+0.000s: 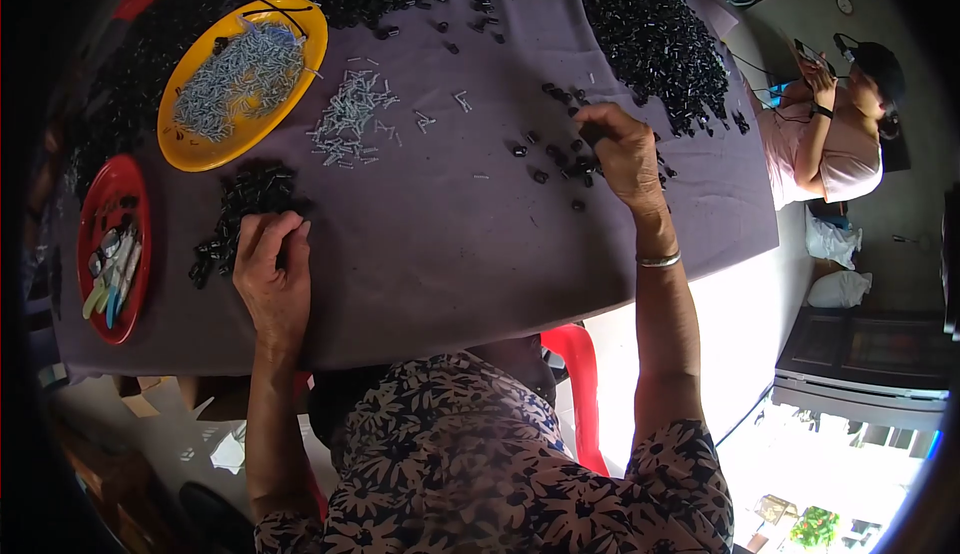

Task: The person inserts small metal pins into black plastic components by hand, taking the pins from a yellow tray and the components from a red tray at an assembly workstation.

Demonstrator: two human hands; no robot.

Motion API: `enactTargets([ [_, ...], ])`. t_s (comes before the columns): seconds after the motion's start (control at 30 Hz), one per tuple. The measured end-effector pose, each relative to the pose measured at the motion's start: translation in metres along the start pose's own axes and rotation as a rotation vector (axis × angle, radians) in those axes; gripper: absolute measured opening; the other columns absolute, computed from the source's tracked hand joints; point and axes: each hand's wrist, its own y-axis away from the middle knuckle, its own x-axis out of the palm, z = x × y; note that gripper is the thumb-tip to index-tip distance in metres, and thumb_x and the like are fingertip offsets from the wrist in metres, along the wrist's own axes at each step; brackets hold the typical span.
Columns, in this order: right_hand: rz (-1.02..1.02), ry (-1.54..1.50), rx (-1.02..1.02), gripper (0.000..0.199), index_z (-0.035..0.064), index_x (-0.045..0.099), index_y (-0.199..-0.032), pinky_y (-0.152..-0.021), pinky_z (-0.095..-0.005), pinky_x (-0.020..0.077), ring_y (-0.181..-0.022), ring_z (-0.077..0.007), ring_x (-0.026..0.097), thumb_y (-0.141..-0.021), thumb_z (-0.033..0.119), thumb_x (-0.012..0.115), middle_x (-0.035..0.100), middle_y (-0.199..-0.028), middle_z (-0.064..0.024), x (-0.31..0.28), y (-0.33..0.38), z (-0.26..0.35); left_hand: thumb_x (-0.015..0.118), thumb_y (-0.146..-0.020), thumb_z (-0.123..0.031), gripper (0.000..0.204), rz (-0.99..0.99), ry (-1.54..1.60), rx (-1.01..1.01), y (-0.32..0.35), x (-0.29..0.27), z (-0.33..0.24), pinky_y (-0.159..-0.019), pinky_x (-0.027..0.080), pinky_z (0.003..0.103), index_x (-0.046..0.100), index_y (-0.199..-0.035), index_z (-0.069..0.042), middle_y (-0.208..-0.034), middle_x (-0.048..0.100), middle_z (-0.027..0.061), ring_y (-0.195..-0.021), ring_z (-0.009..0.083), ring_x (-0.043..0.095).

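Near the worktop's (450,254) front edge, the left hand (272,274) rests curled beside a small heap of black caps (240,214), fingertips touching it; whether it grips one I cannot tell. Farther in, toward the right edge, the right hand (622,154) pinches a cap (592,134) among scattered ones. The caps look light, stiff and smooth, best pinched by their sides. Beyond lie loose screws (350,119) and a yellow plate (200,149).

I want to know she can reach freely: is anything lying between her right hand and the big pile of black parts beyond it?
Nothing visible blocks it. The right hand rests among loose black pieces; only bare cloth and scattered pieces separate it from the big black pile.
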Motion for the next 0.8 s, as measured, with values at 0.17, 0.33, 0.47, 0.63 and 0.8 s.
enactTargets([
  [0.17, -0.287, -0.048, -0.008, 0.038, 0.0043, 0.07, -0.104, -0.072, -0.0208, 0.0443, -0.08, -0.0059, 0.055, -0.081, -0.012, 0.045, 0.065, -0.088, 0.0022, -0.02, -0.017, -0.025, 0.071, -0.083, 0.008, 0.02, -0.006, 0.012, -0.009, 0.001, 0.001, 0.002, -0.07, 0.052, 0.032, 0.067, -0.099, -0.002, -0.092, 0.063, 0.0085, -0.081, 0.0229, 0.065],
  [0.33, -0.182, 0.169, 0.026, 0.029, 0.0041, 0.071, -0.103, -0.07, -0.0213, 0.0458, -0.077, -0.0069, 0.058, -0.085, -0.008, 0.051, 0.067, -0.088, 0.0016, -0.033, -0.044, -0.028, 0.072, -0.082, 0.009, 0.021, -0.019, -0.007, 0.037, 0.001, 0.0, 0.001, -0.069, 0.052, 0.032, 0.068, -0.099, -0.002, -0.092, 0.063, 0.0085, -0.081, 0.0231, 0.065],
  [0.47, -0.044, 0.193, -0.002, 0.027, 0.003, 0.072, -0.102, -0.076, -0.0237, 0.0505, -0.082, -0.0091, 0.064, -0.083, -0.008, 0.056, 0.073, -0.091, -0.0013, -0.018, -0.069, -0.042, 0.072, -0.082, 0.009, 0.021, -0.026, -0.001, 0.031, 0.0, 0.002, 0.001, -0.068, 0.052, 0.032, 0.067, -0.099, -0.002, -0.092, 0.063, 0.0086, -0.081, 0.023, 0.065],
  [0.63, 0.077, 0.329, -0.018, 0.029, 0.0046, 0.072, -0.1, -0.078, -0.0255, 0.0517, -0.084, -0.0104, 0.067, -0.077, -0.005, 0.057, 0.072, -0.086, -0.0034, 0.02, -0.081, -0.022, 0.073, -0.08, 0.009, 0.021, -0.025, -0.008, 0.042, -0.001, 0.002, 0.004, -0.067, 0.052, 0.032, 0.068, -0.098, -0.002, -0.091, 0.062, 0.0095, -0.078, 0.0245, 0.065],
  [0.8, 0.253, 0.249, -0.11, 0.026, 0.0046, 0.07, -0.095, -0.074, -0.0275, 0.05, -0.08, -0.011, 0.062, -0.075, -0.004, 0.056, 0.07, -0.085, -0.0034, -0.001, -0.063, -0.027, 0.072, -0.078, 0.01, 0.022, -0.049, 0.024, 0.033, -0.004, 0.002, 0.0, -0.065, 0.051, 0.033, 0.068, -0.095, -0.002, -0.088, 0.061, 0.0095, -0.075, 0.025, 0.064],
])
